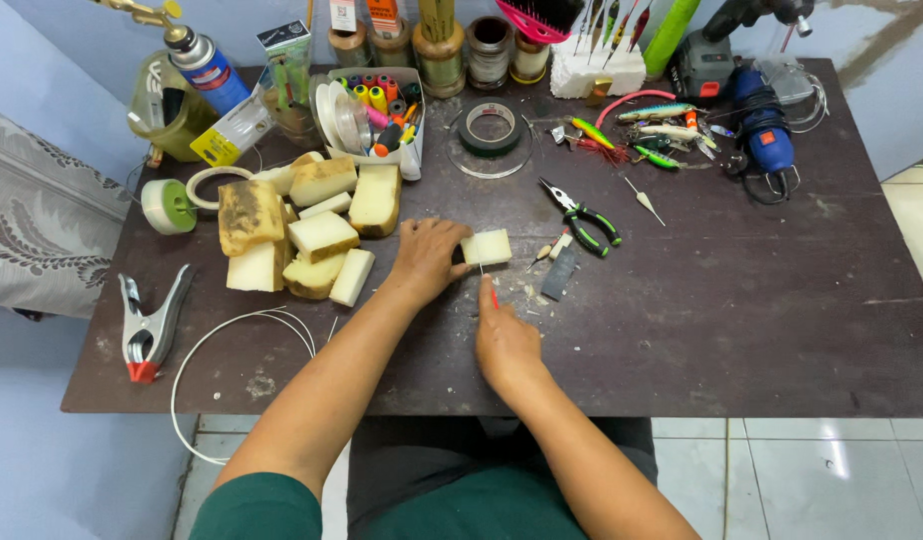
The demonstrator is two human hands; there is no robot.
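Observation:
My left hand (425,257) rests on the dark table (742,300) and grips a small pale foam block (489,246) by its left side. My right hand (503,338) is just below the block and pinches a thin red-handled tool (492,290) whose tip points up at the block's lower edge. Small foam scraps (527,293) lie around the block.
A pile of yellowish foam pieces (312,235) lies left of my hands. Green-handled pliers (582,217), a dark blade (560,274), a tape roll (491,129), fishing lures (647,130), a blue power tool (762,125), a metal clamp (150,325) and white wire (222,340) surround them.

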